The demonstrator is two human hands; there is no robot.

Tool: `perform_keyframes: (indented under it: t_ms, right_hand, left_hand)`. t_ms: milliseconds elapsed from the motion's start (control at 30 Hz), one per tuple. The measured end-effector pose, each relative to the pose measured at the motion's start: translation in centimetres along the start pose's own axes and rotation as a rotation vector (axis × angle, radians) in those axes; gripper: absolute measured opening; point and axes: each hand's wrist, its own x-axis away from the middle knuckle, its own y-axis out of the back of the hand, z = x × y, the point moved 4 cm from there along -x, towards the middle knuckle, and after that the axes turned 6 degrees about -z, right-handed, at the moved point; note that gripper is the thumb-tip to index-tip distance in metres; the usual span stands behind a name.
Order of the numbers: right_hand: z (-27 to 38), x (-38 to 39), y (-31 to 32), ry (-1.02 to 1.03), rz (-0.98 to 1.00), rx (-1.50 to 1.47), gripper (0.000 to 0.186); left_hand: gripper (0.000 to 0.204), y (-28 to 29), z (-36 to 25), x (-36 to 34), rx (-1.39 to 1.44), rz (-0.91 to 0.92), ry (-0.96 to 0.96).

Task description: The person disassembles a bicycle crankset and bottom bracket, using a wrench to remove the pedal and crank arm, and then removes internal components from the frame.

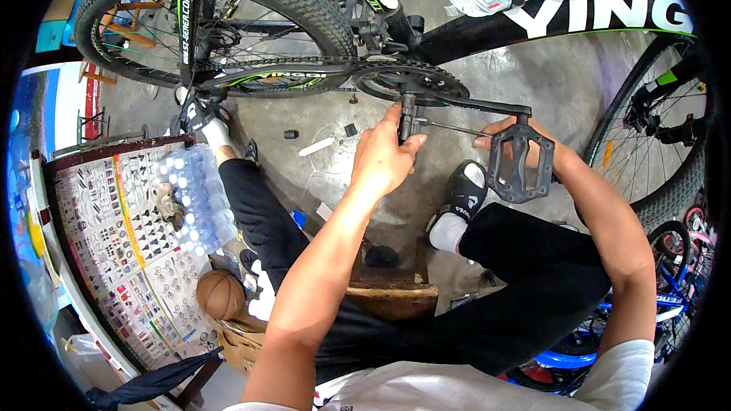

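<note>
The left hand [387,156] is curled snugly round a dark cylindrical tool [407,116] by the chainring [442,85], one o'clock from centre — right hand [542,154], near three o'clock, at a thin rod's [454,128] end, grip unclear behind the pedal [521,137].

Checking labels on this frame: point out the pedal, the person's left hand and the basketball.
Pedal [521,158]: head view, central body.
Left hand [384,156]: head view, back of the hand.
Basketball [221,295]: head view, middle of its visible surface.
</note>
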Motion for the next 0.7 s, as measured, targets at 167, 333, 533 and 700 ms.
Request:
perform_keyframes:
  t_ms: [167, 333, 533, 700]
  right_hand:
    - [2.0, 0.5, 0.6, 0.072, -0.022, -0.113, 0.044]
    - [3.0, 0.0, 0.5, 0.027, -0.003, -0.071, 0.042]
    - [0.3, -1.8, -2.8, 0.169, -0.130, 0.054, 0.046]
    - [1.2, -2.2, -2.4, 0.104, 0.050, 0.060, 0.054]
  left_hand:
    - [0.068, 0.4, 0.5, 0.0, 0.023, -0.008, -0.009]
    - [0.066, 0.2, 0.4, -0.1, -0.050, -0.041, -0.017]
    - [0.057, -0.4, 1.6, -0.8, -0.118, -0.120, -0.102]
    - [0.054, 0.1, -0.1, 0.0, -0.035, -0.047, 0.029]
